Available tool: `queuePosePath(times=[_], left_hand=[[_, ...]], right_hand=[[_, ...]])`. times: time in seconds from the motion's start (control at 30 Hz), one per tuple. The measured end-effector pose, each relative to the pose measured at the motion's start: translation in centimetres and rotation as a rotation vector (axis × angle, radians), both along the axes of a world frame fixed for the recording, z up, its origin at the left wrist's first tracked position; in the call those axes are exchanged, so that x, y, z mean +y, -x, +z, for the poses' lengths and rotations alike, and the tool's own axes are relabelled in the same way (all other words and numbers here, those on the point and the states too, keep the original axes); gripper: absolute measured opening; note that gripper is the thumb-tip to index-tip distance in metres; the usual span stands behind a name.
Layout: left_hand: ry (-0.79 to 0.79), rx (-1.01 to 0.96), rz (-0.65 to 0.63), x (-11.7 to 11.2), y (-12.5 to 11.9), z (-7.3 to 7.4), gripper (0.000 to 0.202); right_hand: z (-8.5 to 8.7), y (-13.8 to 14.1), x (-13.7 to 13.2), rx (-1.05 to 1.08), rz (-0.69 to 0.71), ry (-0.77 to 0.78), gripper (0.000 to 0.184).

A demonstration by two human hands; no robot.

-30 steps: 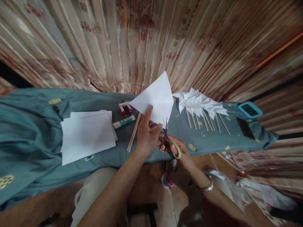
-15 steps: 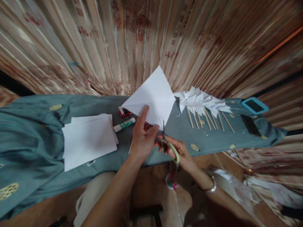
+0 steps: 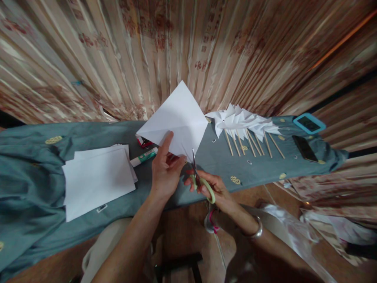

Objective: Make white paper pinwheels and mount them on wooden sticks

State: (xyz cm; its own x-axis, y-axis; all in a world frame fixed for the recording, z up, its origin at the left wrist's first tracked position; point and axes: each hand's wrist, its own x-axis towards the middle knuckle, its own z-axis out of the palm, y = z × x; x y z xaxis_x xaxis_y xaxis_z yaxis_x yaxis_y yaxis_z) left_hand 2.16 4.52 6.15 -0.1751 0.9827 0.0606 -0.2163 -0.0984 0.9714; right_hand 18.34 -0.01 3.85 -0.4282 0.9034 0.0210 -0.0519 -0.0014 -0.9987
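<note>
Left hand (image 3: 166, 177): ungloved; fingers plain and slim;
Right hand (image 3: 217, 184): ungloved too;
Left forearm (image 3: 129, 236): bare down to the wrist, smooth in outline;
Right forearm (image 3: 240, 216): bare likewise, apart from the jewellery at its wrist;
Bracelet (image 3: 258, 228): silver-coloured; a shiny, rounded band;
Trousers (image 3: 113, 239): pale greyish beige; loose, softly creased over the left knee;
Shoe (image 3: 210, 223): grey with bright pink trim; partly hidden, so its fastening cannot be told.

Teal cloth-covered table (image 3: 259, 169), stacked white paper (image 3: 98, 179), glue stick (image 3: 144, 157), white pinwheels (image 3: 244, 122), dark phone (image 3: 304, 148).
</note>
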Motion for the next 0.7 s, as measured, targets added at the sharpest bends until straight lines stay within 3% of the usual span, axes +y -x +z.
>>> queuePosePath(times=[0.7], left_hand=[[-0.007, 0.004, 0.017, 0.05, -0.07, -0.18, 0.071]], right_hand=[[0.05, 0.52, 0.13, 0.017, -0.026, 0.025, 0.049]])
